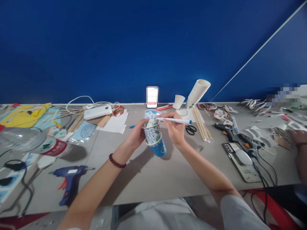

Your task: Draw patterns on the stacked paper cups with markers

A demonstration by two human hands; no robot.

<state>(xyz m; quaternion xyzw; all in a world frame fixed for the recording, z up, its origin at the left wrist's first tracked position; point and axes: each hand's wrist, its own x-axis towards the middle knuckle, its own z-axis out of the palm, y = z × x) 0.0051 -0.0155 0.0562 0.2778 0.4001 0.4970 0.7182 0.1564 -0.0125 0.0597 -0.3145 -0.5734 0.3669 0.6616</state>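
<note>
Blue-and-white patterned paper cups (pixel 153 133), joined in a tilted column, are gripped on their left side by my left hand (pixel 139 133). A white marker with a blue end (pixel 176 120) lies between the fingers of my right hand (pixel 174 129), its tip pointing left at the upper cup. Whether the tip touches the cup cannot be made out. The lowest cup (pixel 158 149) is mostly solid blue with a small green mark and points down toward the table.
Behind the cups a lit phone (pixel 152 95) stands against the blue wall. Stacked white cups (pixel 198 91), black scissors (pixel 191 129) and wooden sticks (pixel 201 126) are on the right. A blue glue gun (pixel 70 179) and a bottle (pixel 35 142) lie left. Another person's hand (pixel 298 137) is far right.
</note>
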